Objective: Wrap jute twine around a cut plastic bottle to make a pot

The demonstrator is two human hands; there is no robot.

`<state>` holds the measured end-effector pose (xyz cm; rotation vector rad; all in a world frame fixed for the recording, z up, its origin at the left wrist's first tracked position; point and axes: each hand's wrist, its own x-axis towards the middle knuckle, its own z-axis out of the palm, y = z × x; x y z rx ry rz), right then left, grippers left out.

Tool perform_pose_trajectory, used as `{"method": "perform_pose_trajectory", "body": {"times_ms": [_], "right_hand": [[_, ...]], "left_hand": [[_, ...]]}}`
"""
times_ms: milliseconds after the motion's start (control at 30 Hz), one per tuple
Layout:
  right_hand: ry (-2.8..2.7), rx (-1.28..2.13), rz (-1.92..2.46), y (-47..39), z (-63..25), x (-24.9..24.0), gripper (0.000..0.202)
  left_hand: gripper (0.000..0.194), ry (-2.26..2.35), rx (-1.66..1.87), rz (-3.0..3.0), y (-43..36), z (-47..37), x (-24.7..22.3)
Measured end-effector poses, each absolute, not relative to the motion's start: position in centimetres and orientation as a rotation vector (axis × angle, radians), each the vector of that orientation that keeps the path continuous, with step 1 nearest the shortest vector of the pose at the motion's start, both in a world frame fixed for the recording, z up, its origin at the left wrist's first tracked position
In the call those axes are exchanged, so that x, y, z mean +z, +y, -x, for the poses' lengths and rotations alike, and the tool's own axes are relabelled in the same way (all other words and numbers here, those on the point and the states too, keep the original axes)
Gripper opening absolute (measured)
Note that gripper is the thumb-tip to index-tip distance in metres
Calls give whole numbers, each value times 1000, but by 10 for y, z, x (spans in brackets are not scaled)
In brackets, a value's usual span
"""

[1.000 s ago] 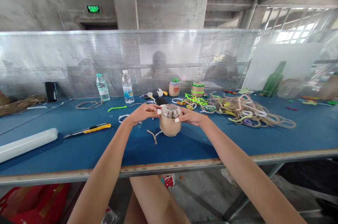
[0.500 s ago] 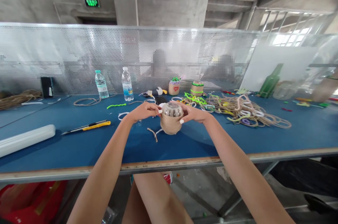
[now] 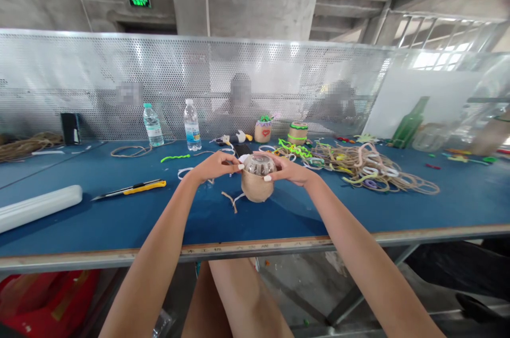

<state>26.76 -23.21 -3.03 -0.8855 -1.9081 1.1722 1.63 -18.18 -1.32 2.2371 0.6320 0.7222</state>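
Observation:
A clear glass jar (image 3: 261, 165) with a ribbed top stands on the table between my hands. Tan twine (image 3: 257, 188) is wrapped round its lower part. My left hand (image 3: 218, 166) is closed, with thumb and fingertips against the jar's left side at the upper edge of the twine. Whether a strand lies in that pinch is too small to tell. My right hand (image 3: 290, 169) grips the right side, its thumb across the front and its fingers partly hidden behind. A short twine end and a white strip (image 3: 238, 197) lie beside the jar's base.
Left on the blue table (image 3: 135, 221) are a yellow utility knife (image 3: 144, 187), blade out, and a white case (image 3: 42, 208). Two water bottles (image 3: 192, 125), a glue gun (image 3: 239, 137) and decorated jars (image 3: 263, 131) stand behind. Tangled twine (image 3: 370, 168) spreads right, before a green bottle (image 3: 410, 123).
My right thumb has shifted left and up across the front of the jar. My left hand keeps its place at the jar's left side. The view has moved slightly.

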Motion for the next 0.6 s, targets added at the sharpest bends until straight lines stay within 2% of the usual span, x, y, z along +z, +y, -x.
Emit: {"method": "perform_pose_trajectory", "body": {"times_ms": [300,500,600], "right_hand": [[-1860,1062,938,-234,-258,-31,90],[-1840,1067,912,-233,-252,-34,85],[-1820,1026,906,-232,-249,-37,85]], "left_hand": [[19,643,794,-2224,-184,-19,-13],[20,631,841,-2138,-180,-20,-19],[30,624,889,-2070,-181,-21,-21]]}}
